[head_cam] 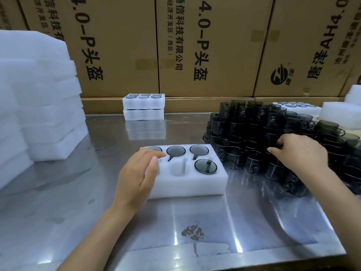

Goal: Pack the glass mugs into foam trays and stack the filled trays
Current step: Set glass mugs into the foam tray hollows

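My left hand (136, 177) relaxed over the foam tray (187, 184) on the bench (175, 222), four mugs seated in it, my right hand (300, 151) fingers curled among the piled glass mugs (254, 130), grip unclear, two filled trays (144, 107) stacked behind.

We count one foam tray (187, 182) just under and beside the left hand's fingertips (155, 160), with six pockets: four hold smoky glass mugs (205, 166), two pockets (176, 169) show bare foam, one partly under the fingers. Two filled trays (144, 106) sit stacked well beyond those fingers, the top one showing six mugs. One pile of loose mugs (254, 137) lies under and around the right hand's fingers (273, 150); too many and too overlapped for us to count. One tall stack of empty foam trays (39, 98) stands far to the left of the left fingers, layers unclear. Two hands in view.
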The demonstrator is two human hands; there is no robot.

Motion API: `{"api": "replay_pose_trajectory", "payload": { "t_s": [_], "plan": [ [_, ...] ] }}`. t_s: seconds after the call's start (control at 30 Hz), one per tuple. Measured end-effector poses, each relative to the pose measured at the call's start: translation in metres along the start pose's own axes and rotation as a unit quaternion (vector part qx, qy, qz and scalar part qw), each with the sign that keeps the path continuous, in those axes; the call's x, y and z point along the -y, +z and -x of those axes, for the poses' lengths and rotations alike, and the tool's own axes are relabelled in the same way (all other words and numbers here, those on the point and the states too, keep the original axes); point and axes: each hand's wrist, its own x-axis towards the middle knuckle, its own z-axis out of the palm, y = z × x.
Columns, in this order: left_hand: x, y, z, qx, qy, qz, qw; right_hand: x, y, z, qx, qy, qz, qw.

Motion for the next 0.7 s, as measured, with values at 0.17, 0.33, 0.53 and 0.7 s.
{"api": "replay_pose_trajectory", "payload": {
  "t_s": [0.17, 0.33, 0.53, 0.7],
  "plan": [
    [-0.004, 0.001, 0.000, -0.004, 0.024, -0.034, 0.999, 0.009, -0.011, 0.002, -0.027, -0.022, -0.085, 0.996],
    [-0.010, 0.006, -0.001, -0.011, 0.041, -0.044, 0.998, 0.044, -0.027, 0.030, -0.027, -0.222, -0.239, 0.945],
    [-0.005, 0.006, 0.002, 0.072, 0.004, -0.070, 0.995, 0.110, -0.016, 0.052, 0.031, -0.405, -0.279, 0.870],
    [-0.003, 0.007, 0.004, 0.103, -0.011, -0.093, 0.990, 0.126, -0.001, 0.052, 0.097, -0.412, -0.294, 0.857]
  ]
}}
